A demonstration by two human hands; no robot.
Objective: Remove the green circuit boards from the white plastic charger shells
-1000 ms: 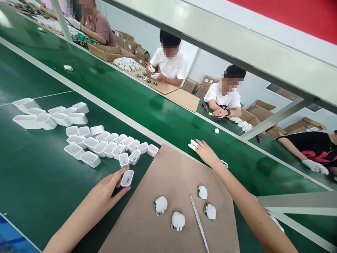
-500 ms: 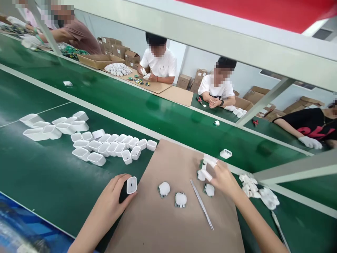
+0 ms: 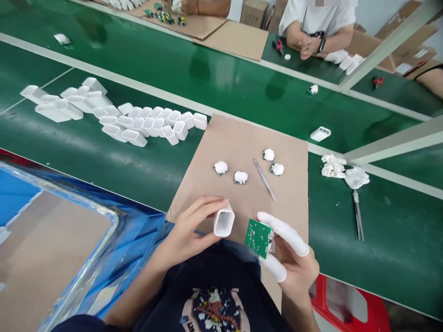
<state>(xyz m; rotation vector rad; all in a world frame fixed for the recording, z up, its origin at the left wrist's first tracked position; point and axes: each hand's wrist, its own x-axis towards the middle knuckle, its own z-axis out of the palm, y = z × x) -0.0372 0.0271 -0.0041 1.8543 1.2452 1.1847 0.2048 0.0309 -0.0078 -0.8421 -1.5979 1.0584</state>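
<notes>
Beyond one held board (image 3: 257, 237) stand roughly thirty casings (image 3: 138, 125).

At upper right, a co-worker (image 3: 320, 23) in a white top, red-handled pliers (image 3: 278, 46) near; at top centre, a cardboard box (image 3: 254, 13); lower left, blue sheeting (image 3: 138, 244); lower right, a red seat (image 3: 377, 313).

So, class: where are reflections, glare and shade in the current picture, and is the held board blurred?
Head view: dark, soft patches on the belt, probably reflections; pale highlights on the blue plastic. Same head view: shade inside the case in the left hand; the board in the right hand fairly sharp, its pale marks distinct.
</notes>
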